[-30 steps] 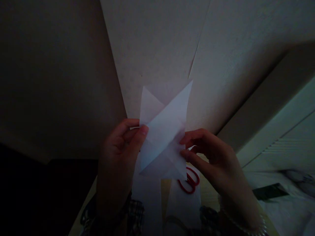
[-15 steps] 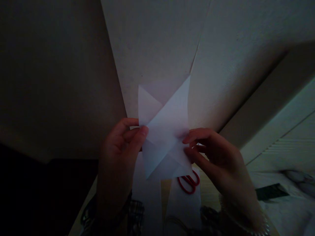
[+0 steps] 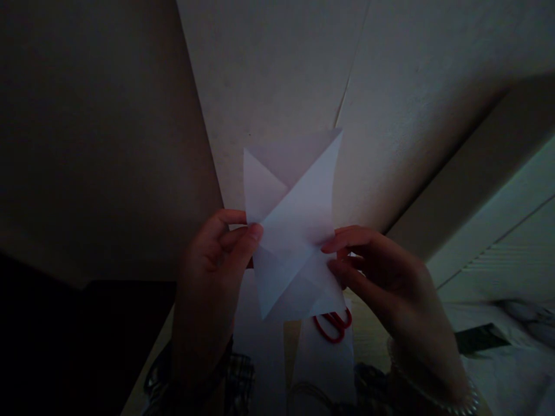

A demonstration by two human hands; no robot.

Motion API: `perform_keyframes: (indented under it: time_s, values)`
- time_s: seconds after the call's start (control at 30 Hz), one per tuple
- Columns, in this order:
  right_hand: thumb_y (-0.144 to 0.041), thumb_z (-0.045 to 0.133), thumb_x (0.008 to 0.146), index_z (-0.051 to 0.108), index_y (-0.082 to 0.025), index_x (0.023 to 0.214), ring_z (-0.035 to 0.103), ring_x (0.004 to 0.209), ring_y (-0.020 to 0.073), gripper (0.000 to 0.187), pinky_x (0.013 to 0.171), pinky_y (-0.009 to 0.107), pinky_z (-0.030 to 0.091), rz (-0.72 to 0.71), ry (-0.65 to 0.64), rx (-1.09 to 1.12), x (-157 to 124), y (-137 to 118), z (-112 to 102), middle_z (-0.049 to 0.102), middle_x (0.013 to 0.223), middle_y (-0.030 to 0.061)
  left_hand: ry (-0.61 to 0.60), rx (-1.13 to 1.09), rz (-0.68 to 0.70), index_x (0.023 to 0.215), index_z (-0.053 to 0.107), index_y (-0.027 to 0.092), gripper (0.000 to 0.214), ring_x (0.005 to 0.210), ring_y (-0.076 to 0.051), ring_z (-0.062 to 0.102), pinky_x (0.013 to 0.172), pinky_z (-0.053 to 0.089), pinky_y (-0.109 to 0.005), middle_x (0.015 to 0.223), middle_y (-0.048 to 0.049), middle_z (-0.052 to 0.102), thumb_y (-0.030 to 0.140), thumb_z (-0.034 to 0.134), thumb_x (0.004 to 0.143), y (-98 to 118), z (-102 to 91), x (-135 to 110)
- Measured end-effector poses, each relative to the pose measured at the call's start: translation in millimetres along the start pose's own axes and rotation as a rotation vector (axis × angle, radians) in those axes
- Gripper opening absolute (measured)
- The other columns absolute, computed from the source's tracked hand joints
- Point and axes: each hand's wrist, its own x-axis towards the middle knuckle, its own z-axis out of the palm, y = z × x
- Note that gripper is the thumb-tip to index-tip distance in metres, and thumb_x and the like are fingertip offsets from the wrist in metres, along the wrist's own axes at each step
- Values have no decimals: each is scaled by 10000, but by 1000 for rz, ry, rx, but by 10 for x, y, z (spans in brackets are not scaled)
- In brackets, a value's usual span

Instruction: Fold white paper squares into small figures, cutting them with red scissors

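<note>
Here, a folded white paper is held up between two hands, in front of the pale wall and above the wooden table. The paper shows slanting folds: one wide band crosses it from the upper right corner to the lower left, and thinner corners show on both sides of this band. At the left edge of the paper, the left hand is closed on it, with the thumb lying on the front and the first finger reaching behind. At the right edge of the paper, the right hand is half bent; its first finger and thumb touch the paper, but I cannot tell if they pinch it firmly. Below the paper, two white sheets lie on the table side by side, with a strip of wood between them. Just under the lower right corner of the paper, the red handles of the scissors rest on the right sheet, and the paper hides their other part. Lower right of the paper, a beaded bracelet is around the right wrist. Lower left of it, a checked sleeve shows at the left wrist.
</note>
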Motion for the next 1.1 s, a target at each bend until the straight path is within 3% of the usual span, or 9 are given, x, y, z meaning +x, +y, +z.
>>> perform_keyframes:
  time_s: [0.23, 0.47, 0.8, 0.93, 1.1]
  values:
    - [-90, 656, 894, 756, -328, 927, 630, 824, 81, 260, 656, 169, 495, 33, 48, -17, -17, -12, 11, 731, 1032, -63, -27, 34, 16, 803, 667, 259, 102, 470, -144, 608, 427, 485, -218, 598, 44, 707, 287, 762, 779, -31, -31, 1]
    - [-109, 685, 870, 739, -314, 1044, 591, 671, 110, 274, 545, 213, 483, 81, 122, -7, 9, -15, 28, 651, 788, -40, -102, 20, 15, 834, 677, 246, 105, 496, -147, 649, 430, 483, -210, 611, 43, 715, 294, 764, 800, -51, -18, 1]
    - [-94, 697, 867, 714, -327, 1101, 637, 762, 111, 330, 633, 207, 553, 55, 169, -5, 19, 21, 13, 683, 906, -35, -164, 83, 15, 780, 689, 239, 104, 527, -146, 644, 490, 504, -209, 610, 46, 713, 262, 789, 764, -41, 17, -6]
    - [-105, 727, 848, 676, -329, 1163, 654, 754, 119, 390, 618, 227, 583, -12, 176, 14, 24, 50, -2, 711, 1112, -6, -216, 62, 12, 809, 692, 249, 74, 522, -155, 668, 512, 539, -217, 603, 54, 717, 241, 761, 782, -55, 8, -6]
    - [-114, 737, 851, 650, -341, 1207, 660, 780, 130, 431, 677, 245, 612, 16, 251, 6, 18, 24, 22, 703, 1149, 9, -172, 39, -2, 883, 675, 240, 185, 547, -158, 694, 505, 551, -214, 635, 43, 719, 219, 786, 736, -76, 30, 34]
